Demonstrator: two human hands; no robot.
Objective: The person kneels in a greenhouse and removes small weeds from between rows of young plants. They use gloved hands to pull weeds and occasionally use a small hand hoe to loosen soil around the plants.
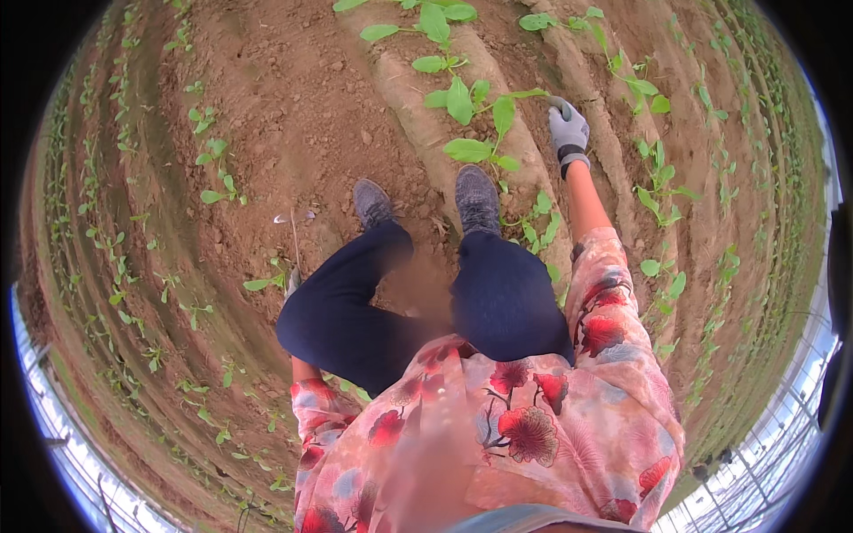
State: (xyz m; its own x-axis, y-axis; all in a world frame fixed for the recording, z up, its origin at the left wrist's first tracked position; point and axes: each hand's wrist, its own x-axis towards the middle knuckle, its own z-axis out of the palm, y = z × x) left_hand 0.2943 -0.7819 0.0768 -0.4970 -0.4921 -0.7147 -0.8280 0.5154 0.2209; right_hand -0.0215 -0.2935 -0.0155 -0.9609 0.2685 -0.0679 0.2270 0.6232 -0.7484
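My right hand (pixel 568 128), in a grey work glove with dark finger coating, reaches over the soil with its fingers curled. A leaf tip of a green seedling (pixel 500 120) meets its fingertips; whether they pinch it is not clear. Most of my left hand (pixel 292 282) is hidden behind my bent left knee, and only a bit of pale glove shows. From that glove runs the thin shaft of a small hand tool (pixel 294 233), with a shiny metal head near the ground. A small seedling (pixel 266 282) grows right beside the left glove.
My two grey shoes (pixel 477 200) stand on brown soil (pixel 300 120), the right one close to the broad-leaved seedlings. Rows of seedlings (pixel 656 180) run along both sides on low ridges. A framed, translucent structure (pixel 753 480) curves along the lower rim.
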